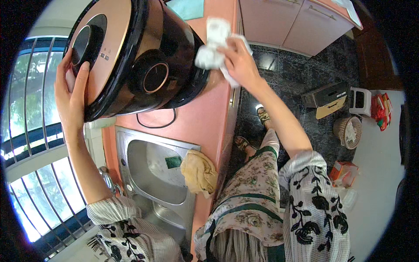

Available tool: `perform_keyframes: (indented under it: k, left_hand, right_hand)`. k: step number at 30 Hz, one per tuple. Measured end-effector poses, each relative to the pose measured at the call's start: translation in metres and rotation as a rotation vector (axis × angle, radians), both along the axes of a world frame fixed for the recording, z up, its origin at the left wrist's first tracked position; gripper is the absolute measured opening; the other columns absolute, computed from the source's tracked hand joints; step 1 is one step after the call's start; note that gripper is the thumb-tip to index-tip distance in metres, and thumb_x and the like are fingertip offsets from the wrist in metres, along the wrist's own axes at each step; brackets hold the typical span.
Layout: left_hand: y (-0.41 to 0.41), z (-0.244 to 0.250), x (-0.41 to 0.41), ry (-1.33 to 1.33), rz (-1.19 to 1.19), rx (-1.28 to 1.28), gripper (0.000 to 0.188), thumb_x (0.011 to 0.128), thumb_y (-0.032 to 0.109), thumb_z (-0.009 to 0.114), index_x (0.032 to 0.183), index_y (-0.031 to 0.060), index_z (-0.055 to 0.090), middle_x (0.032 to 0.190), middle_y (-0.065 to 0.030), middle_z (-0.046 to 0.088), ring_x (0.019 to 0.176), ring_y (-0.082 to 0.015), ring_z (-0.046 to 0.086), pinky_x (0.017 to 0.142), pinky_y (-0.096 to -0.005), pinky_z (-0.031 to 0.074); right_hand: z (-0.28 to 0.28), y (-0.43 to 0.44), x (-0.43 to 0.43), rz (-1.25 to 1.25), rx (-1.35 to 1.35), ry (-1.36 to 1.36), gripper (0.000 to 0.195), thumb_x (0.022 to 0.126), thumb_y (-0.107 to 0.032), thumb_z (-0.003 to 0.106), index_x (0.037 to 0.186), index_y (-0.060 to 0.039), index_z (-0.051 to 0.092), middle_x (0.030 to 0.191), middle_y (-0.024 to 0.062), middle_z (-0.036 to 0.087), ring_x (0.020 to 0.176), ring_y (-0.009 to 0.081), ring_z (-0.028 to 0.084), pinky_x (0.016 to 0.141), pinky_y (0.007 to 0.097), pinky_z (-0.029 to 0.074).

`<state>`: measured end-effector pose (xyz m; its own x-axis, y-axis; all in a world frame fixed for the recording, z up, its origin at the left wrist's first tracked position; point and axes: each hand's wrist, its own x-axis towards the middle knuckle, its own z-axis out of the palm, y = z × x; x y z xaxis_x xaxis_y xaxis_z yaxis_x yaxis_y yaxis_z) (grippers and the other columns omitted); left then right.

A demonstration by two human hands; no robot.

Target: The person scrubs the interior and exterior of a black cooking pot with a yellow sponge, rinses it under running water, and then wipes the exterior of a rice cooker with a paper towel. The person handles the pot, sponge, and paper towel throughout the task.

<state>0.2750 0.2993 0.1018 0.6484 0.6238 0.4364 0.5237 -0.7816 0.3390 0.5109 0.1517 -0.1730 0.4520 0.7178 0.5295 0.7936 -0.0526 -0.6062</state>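
A large black and rose-gold electric cooker (pixel 167 42) stands on the pink countertop (pixel 196 121), with a round dial on its front. My left hand (pixel 70 88) grips the black knob (pixel 81 44) on its lid, thumb on the near side and fingers around the far side. In my right hand (pixel 242 62) is a crumpled white cloth or paper towel (pixel 216 36), slightly blurred. That hand is beside the cooker's base, over the counter's front edge. I cannot tell whether the white wad touches the cooker.
A black cord (pixel 156 127) loops out below the cooker. Nearer me is a steel sink (pixel 154 163) with a green scouring pad (pixel 173 161); a yellow cloth (pixel 199 172) drapes over its rim. Barred windows (pixel 36 82) are at left. A wicker basket (pixel 338 131) and cardboard box (pixel 330 101) stand on the right.
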Motion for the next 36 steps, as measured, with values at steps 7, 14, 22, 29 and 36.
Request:
perform_keyframes:
  k: [7,14,22,29,36]
  left_hand:
    - [0.000,-0.003,-0.002,-0.003,-0.012,0.072,0.050,0.082,0.032,0.060,0.122,0.0045,0.050,0.112,-0.0173,0.056,0.103,-0.0233,0.054,0.091,-0.0317,0.038]
    - [0.003,0.001,-0.006,0.006,0.050,0.072,0.050,0.079,0.034,0.062,0.121,0.0093,0.053,0.114,-0.0184,0.055,0.108,-0.0275,0.051,0.094,-0.0368,0.035]
    - [0.009,-0.001,-0.006,0.019,0.053,0.093,0.051,0.079,0.035,0.061,0.123,0.0106,0.051,0.115,-0.0182,0.054,0.111,-0.0287,0.049,0.097,-0.0371,0.033]
    - [0.004,-0.001,0.003,-0.010,-0.002,0.049,0.050,0.081,0.029,0.061,0.123,0.0055,0.050,0.115,-0.0172,0.053,0.109,-0.0253,0.049,0.097,-0.0347,0.033]
    - [0.006,-0.003,-0.004,-0.023,0.025,-0.006,0.047,0.083,0.027,0.060,0.124,0.0062,0.049,0.117,-0.0155,0.053,0.109,-0.0236,0.049,0.096,-0.0335,0.033]
  right_hand:
    - [-0.022,0.012,-0.058,-0.013,-0.629,-0.337,0.044,0.085,-0.034,0.043,0.113,-0.0028,0.058,0.135,0.0175,0.036,0.131,0.0403,0.016,0.105,0.0473,0.017]
    - [-0.008,-0.041,-0.185,0.322,-0.659,0.272,0.032,0.081,-0.019,0.051,0.105,-0.0004,0.059,0.115,0.0168,0.055,0.114,0.0322,0.045,0.094,0.0422,0.039]
    - [-0.028,-0.048,-0.186,0.525,-0.003,1.231,0.028,0.076,-0.005,0.058,0.103,-0.0035,0.055,0.094,0.0094,0.060,0.085,0.0199,0.059,0.075,0.0324,0.048]
    - [0.007,0.026,-0.066,0.205,0.093,0.927,0.018,0.078,-0.001,0.055,0.094,-0.0054,0.060,0.096,0.0072,0.059,0.084,0.0200,0.059,0.074,0.0318,0.048]
    - [0.021,0.022,-0.085,-0.007,-0.072,0.024,0.024,0.071,-0.013,0.065,0.093,-0.0039,0.065,0.106,0.0080,0.051,0.100,0.0268,0.048,0.079,0.0367,0.044]
